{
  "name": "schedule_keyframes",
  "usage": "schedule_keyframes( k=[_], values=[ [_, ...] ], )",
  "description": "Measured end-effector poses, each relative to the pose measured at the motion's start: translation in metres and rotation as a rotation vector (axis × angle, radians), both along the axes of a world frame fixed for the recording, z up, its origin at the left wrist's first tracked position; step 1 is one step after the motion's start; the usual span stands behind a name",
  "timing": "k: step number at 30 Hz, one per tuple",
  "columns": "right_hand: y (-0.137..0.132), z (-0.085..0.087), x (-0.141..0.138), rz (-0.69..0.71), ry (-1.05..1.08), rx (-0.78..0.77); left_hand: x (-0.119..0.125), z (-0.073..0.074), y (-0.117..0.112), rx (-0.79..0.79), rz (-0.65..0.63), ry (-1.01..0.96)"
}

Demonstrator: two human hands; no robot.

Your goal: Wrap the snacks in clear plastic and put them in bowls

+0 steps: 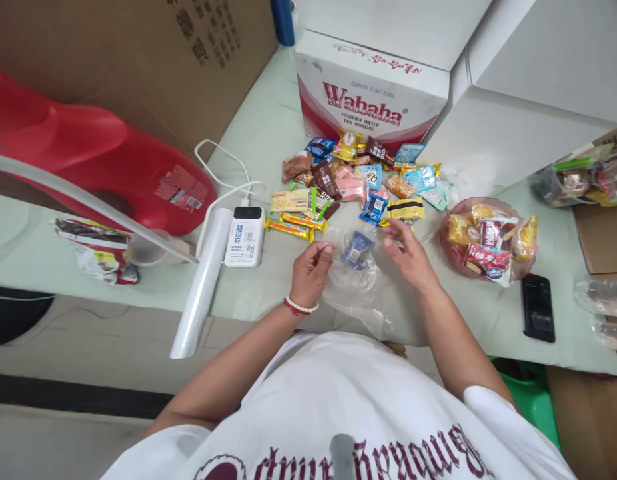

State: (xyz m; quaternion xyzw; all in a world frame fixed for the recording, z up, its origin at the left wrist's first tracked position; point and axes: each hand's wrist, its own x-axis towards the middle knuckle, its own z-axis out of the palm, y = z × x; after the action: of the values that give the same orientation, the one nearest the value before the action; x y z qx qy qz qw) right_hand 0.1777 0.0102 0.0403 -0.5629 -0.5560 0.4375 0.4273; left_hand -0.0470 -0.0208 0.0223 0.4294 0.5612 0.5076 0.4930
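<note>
My left hand [311, 270] is closed in a pinch on the rim of a clear plastic bag [361, 300]. A dark blue snack packet [357, 250] shows in the bag's upper part, between my hands. My right hand [411, 257] is at the bag's right side, thumb and fingers apart. Its fingertips are close to a small yellow wrapper end below the yellow packet [406, 208]; whether they touch it I cannot tell. Beyond both hands lies a loose pile of wrapped snacks, with a bright blue packet [373, 208] and yellow bars [296, 225] at its near edge.
Right of my hand stands a pink bowl [446, 247] of snacks, with a phone [538, 308] beyond. A white power bank [244, 237], a plastic roll [201, 287] and a red jug [113, 167] are at the left. A Wahaha carton [368, 100] backs the pile.
</note>
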Motion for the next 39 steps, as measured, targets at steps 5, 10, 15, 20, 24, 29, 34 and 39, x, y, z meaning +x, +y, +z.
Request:
schedule_keyframes(
  k=[5, 10, 15, 20, 24, 29, 34, 39],
  values=[
    [0.036, -0.016, -0.045, 0.092, 0.241, -0.206, -0.010, -0.011, 0.014, -0.024, 0.079, -0.155],
    [0.047, -0.010, -0.046, 0.002, 0.163, -0.145, -0.023, -0.018, 0.027, -0.141, 0.126, -0.301],
    [0.053, -0.011, -0.037, 0.029, 0.068, -0.106, -0.022, -0.014, 0.031, -0.196, 0.058, -0.373],
    [0.040, 0.005, -0.033, -0.104, -0.338, 0.231, -0.018, -0.011, 0.031, -0.240, 0.013, -0.362],
    [0.015, 0.023, -0.052, 0.002, -0.442, 0.392, -0.015, -0.008, 0.030, -0.219, 0.002, -0.360],
    [0.001, 0.004, -0.081, 0.255, -0.381, 0.303, -0.012, -0.006, 0.025, -0.210, 0.052, -0.395],
    [0.001, -0.011, -0.084, 0.189, -0.307, 0.253, -0.013, -0.003, 0.020, -0.254, 0.036, -0.395],
    [-0.001, -0.011, -0.080, 0.145, -0.200, 0.138, -0.016, -0.006, 0.021, -0.246, 0.041, -0.312]
  ],
)
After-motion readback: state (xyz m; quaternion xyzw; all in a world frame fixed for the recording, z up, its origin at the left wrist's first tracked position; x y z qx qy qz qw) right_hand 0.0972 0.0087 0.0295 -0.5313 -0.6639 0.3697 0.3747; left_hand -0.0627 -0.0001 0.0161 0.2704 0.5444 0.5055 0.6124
